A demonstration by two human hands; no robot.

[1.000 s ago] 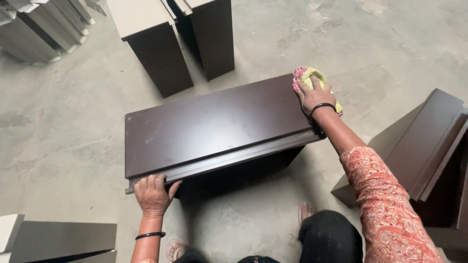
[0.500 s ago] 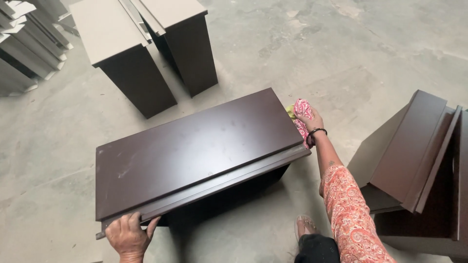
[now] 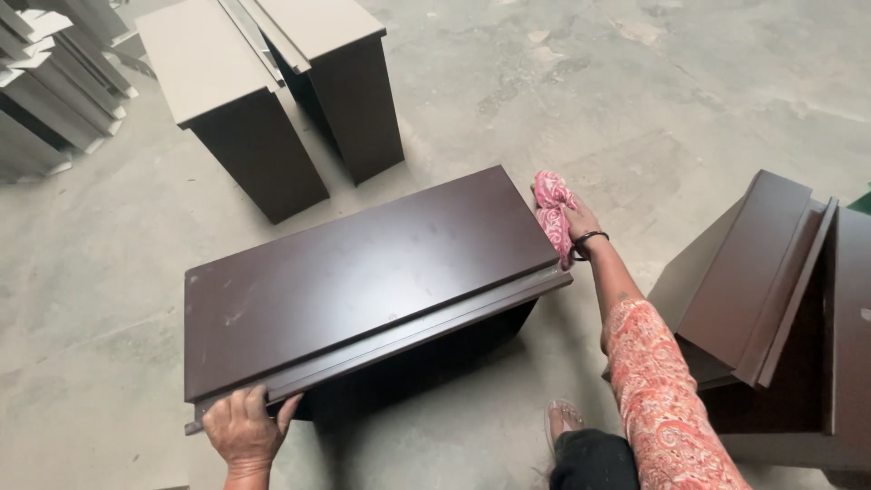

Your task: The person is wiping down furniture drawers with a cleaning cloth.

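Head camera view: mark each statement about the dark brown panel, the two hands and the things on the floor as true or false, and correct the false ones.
1. The right hand holds a pink cloth against the far end of the dark brown panel. True.
2. The left hand rests flat on the middle of the panel. False: it grips the near corner edge.
3. The floor is bare grey concrete. True.
4. Two upright units with beige tops stand beyond the panel. True.
5. The stacked dark brown pieces lie to the person's left. False: they lie to the right.
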